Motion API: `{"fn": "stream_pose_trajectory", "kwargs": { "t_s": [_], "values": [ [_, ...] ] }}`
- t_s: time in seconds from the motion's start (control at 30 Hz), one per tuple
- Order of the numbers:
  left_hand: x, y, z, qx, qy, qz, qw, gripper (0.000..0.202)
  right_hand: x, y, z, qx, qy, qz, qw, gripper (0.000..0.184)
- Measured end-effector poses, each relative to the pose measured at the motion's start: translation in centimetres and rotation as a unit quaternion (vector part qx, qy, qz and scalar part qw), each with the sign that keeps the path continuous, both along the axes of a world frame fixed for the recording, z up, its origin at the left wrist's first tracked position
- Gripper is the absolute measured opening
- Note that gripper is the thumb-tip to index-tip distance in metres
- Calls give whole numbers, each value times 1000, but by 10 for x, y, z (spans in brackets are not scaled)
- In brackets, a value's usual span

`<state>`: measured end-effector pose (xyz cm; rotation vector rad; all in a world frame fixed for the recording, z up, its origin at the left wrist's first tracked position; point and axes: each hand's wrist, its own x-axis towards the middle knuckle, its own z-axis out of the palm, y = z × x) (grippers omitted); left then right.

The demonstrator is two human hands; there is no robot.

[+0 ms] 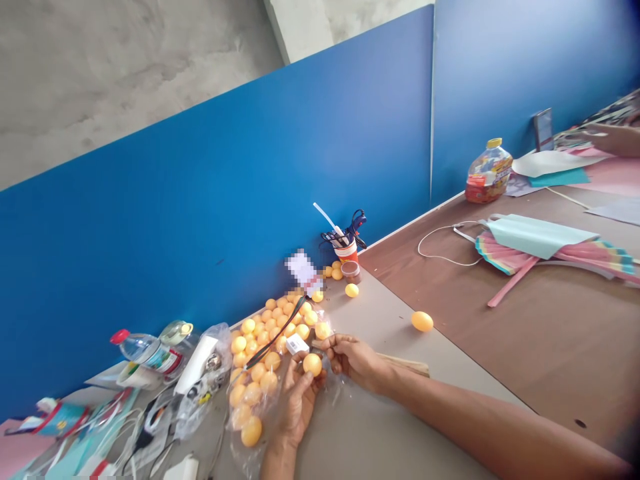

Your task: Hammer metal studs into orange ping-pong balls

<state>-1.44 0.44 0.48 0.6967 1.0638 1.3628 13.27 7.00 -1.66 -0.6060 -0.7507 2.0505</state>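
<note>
My left hand [296, 402] is closed round an orange ping-pong ball [313, 364], holding it up over a clear plastic bag [250, 407] of several orange balls. My right hand [354, 357] is pinched on a small tool with a white block [297, 344] and a black cord, its tip close to the held ball. More orange balls lie heaped [270, 323] against the blue partition just behind my hands.
One loose orange ball [422, 321] lies on the table to the right, another [351, 290] near a cup of pens and scissors [346, 248]. Water bottles [145, 350] and clutter sit at left. Paper fans [540, 250], a yellow-capped bottle [489, 173] and another person's hand [617, 139] are at far right.
</note>
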Motion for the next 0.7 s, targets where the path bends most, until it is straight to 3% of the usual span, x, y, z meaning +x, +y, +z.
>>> {"fn": "stream_pose_trajectory", "kwargs": {
  "t_s": [0.37,0.7],
  "values": [
    [-1,0,-4,13,9,-23,1000,41,-1,-2,0,4,-8,13,1000,22],
    [-2,0,-5,7,-1,-24,1000,37,4,-5,14,-35,-29,-6,999,25]
  ]
}}
